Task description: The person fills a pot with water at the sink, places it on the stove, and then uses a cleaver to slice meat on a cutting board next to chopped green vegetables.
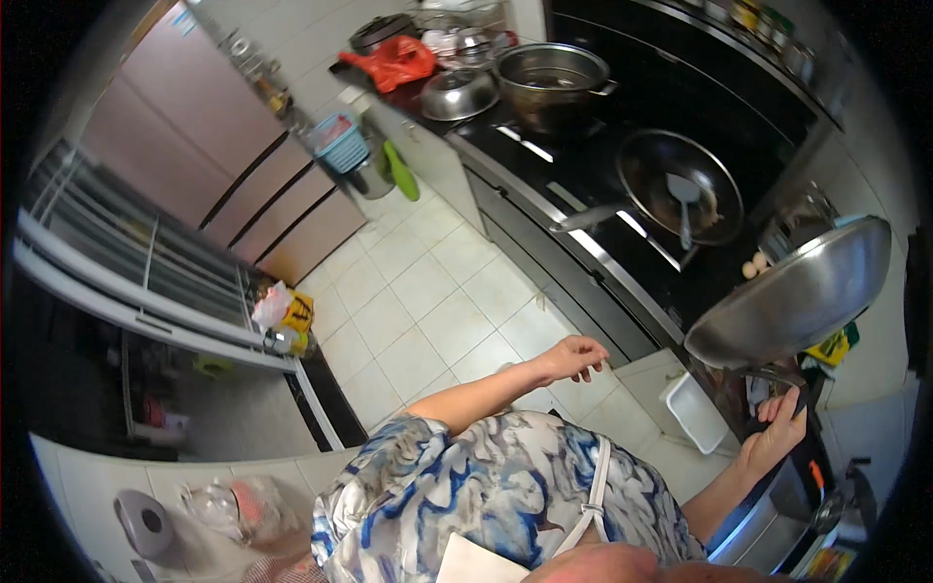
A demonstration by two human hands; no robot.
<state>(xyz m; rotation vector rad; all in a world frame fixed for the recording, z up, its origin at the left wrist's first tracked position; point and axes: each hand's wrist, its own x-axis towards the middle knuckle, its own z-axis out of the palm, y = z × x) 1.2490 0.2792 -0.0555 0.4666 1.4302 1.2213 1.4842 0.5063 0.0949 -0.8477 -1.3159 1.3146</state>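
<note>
My right hand (776,426) grips the handle of a large stainless steel wok (794,299), raised at the counter's right end. The wok is tilted, its shiny outer side towards me; its inside is hidden. My left hand (572,359) hangs over the tiled floor in front of the stove cabinet, holding nothing, its fingers loosely bent. On the black cooktop (583,175) sits a dark frying pan (656,164), its handle pointing towards the front edge. A grey spatula (684,197) lies inside that pan. Behind it stands a deep steel pot (550,87).
Eggs (752,268) lie beside the raised wok. A steel lid (459,95) and a red plastic bag (393,64) are farther along the counter. Below my right side is a white plastic bin (700,414). A pink refrigerator (189,116) and glass sliding door (146,270) stand left.
</note>
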